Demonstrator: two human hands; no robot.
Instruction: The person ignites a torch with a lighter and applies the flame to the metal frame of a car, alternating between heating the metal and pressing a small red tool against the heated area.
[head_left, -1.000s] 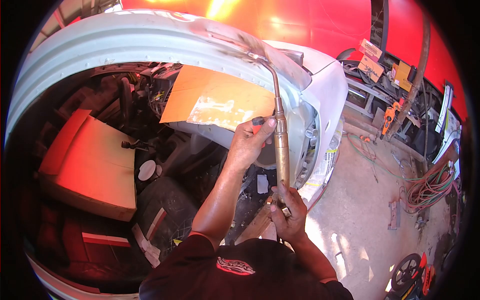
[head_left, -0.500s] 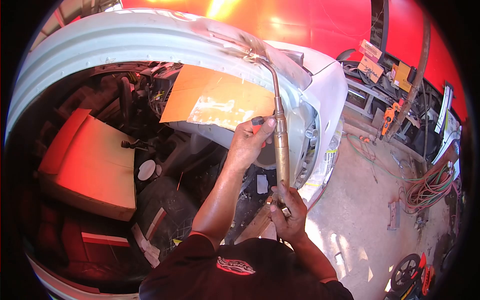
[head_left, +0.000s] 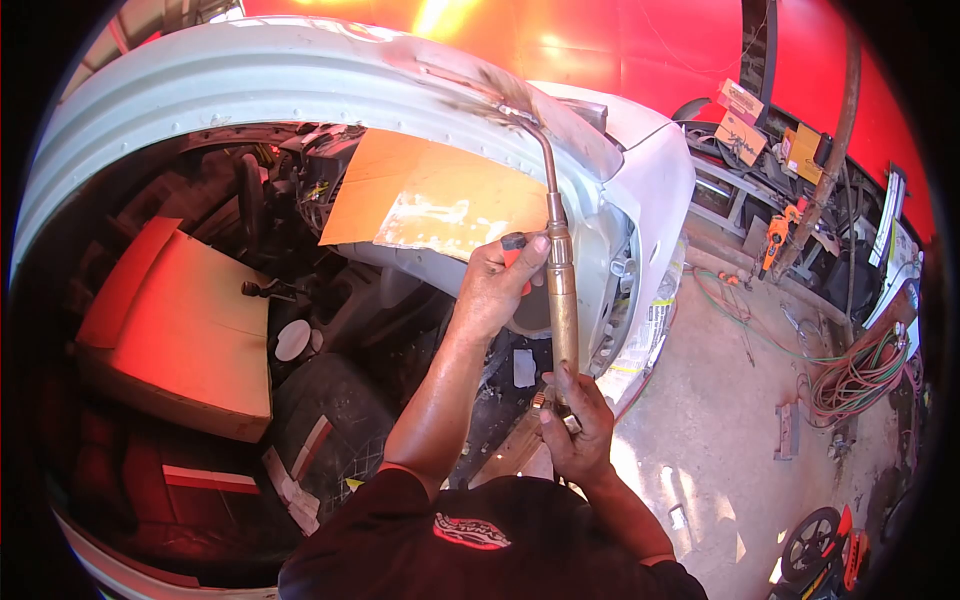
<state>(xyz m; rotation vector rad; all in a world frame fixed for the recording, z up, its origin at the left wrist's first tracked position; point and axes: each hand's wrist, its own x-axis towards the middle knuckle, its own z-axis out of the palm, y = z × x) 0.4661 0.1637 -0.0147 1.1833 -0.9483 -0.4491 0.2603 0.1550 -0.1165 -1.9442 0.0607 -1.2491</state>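
Note:
A brass welding torch (head_left: pixel 563 310) stands nearly upright before me, its thin bent neck reaching up to the car's pale pillar (head_left: pixel 440 85). Around the torch's lower end, by the valve knobs, my right hand (head_left: pixel 583 430) is closed. My left hand (head_left: pixel 495 285) is closed around a small object with a black end (head_left: pixel 514 241) and a bit of red; its kind is mostly hidden by the fingers. The left thumb rests against the torch's upper body. Near the torch tip, the pillar metal is scorched brown and dark.
Cardboard (head_left: pixel 440 195) covers part of the dashboard, and more cardboard (head_left: pixel 195 330) lies over a seat. A white fender (head_left: pixel 650 180) adjoins the pillar. Coiled hoses (head_left: pixel 860 380) lie on the concrete floor at right, with boxes (head_left: pixel 740 135) on a rack behind.
The bright glow at the torch tip and a flying orange spark have gone; the scorched patch looks darker. Both hands and the torch stay almost in place.

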